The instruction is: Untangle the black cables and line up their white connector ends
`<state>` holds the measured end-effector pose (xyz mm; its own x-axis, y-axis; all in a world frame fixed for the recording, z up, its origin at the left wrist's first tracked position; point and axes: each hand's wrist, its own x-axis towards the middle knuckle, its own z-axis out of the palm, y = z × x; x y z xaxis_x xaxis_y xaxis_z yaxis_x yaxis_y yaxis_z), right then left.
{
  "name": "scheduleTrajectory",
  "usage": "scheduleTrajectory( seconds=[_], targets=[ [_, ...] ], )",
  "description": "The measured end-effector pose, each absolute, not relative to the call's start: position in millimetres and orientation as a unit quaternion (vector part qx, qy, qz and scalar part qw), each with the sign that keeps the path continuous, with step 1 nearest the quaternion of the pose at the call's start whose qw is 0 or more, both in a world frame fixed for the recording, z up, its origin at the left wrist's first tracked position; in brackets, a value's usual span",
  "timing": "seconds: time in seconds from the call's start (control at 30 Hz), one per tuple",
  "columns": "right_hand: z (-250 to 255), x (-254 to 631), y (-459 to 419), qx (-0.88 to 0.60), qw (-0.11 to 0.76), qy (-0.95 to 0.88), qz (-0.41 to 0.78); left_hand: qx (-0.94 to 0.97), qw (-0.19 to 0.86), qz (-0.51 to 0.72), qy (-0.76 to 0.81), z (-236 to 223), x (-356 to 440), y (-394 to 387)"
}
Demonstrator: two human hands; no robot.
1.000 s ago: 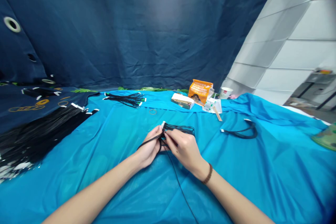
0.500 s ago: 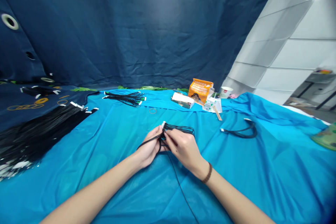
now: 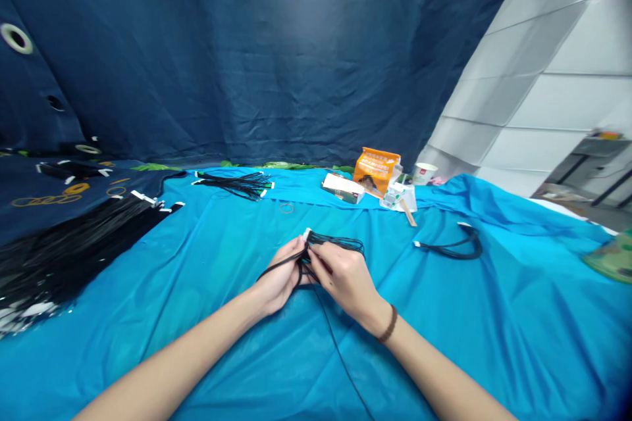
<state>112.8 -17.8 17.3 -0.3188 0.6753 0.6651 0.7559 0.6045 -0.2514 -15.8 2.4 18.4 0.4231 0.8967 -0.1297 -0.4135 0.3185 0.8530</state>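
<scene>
Together, the left hand and right hand hold the wires, each grip pinched on them, on the wearer's side of the box. Right of the box stand the pouch and cup; left of it lie a straight bundle and, farther, the pile; right and nearer, a bent bundle.
</scene>
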Motion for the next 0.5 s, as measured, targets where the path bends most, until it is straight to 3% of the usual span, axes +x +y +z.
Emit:
scheduleTrajectory(
  seconds=[0.5],
  targets=[
    [17.6, 112.6, -17.1, -0.451, 0.360, -0.815, -0.046, 0.382, 0.758, 0.435, 0.300, 14.9, -15.7, 4.0]
  ],
)
